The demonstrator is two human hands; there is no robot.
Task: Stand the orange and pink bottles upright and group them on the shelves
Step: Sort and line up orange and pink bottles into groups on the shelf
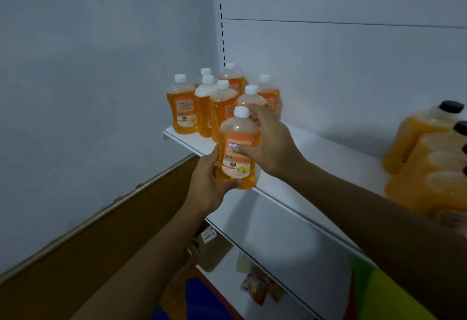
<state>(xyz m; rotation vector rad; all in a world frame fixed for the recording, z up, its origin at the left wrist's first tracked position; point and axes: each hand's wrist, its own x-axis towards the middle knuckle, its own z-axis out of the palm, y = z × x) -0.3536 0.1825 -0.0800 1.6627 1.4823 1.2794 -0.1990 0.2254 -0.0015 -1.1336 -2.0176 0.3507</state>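
An orange bottle (237,153) with a white cap is held upright at the front edge of the white upper shelf (318,153). My left hand (207,185) grips its base from the left and below. My right hand (270,142) holds its upper body from the right, fingers wrapped round the shoulder. Behind it, several more orange bottles (202,102) with white caps stand upright in a cluster at the shelf's left end, close against the back corner.
Large orange jugs (427,165) with black caps stand at the right of the same shelf. A lower white shelf (278,239) runs beneath. Below it lie snack packets (257,287) and a cardboard box (209,251). A brown board (88,251) leans along the left wall.
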